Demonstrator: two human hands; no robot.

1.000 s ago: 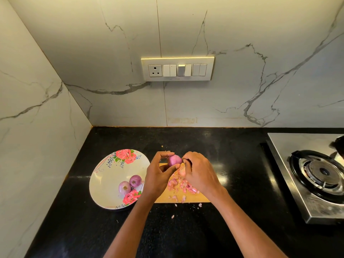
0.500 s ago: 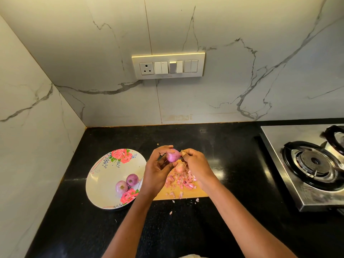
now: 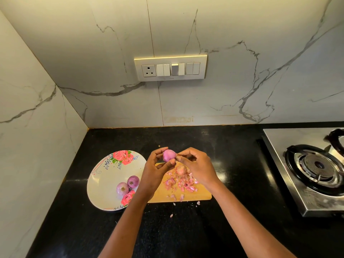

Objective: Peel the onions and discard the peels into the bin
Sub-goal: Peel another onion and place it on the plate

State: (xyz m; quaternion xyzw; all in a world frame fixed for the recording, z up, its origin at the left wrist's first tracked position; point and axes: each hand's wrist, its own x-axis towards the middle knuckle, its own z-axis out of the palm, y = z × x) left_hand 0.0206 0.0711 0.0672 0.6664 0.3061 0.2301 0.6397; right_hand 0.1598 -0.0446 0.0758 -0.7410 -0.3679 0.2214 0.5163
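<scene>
Onion point(image 3: 169, 155): held above the cutting board point(image 3: 197, 193), left hand point(image 3: 156, 168) fingers curled round it. Right hand point(image 3: 197, 164): fingers pinching a skin strip at the onion's tip. 2 peeled onions point(image 3: 128, 185) on the plate point(image 3: 104, 181). Peels point(image 3: 178, 183) heaped on board; several on the worktop point(image 3: 232, 164). Risk: more flakes scatter, escaping the bin; none in view.

Plate point(image 3: 104, 175) with two onions point(image 3: 127, 185) lies left of the board point(image 3: 197, 192); peels point(image 3: 178, 183) on the board; stove point(image 3: 309, 168) far right.
</scene>
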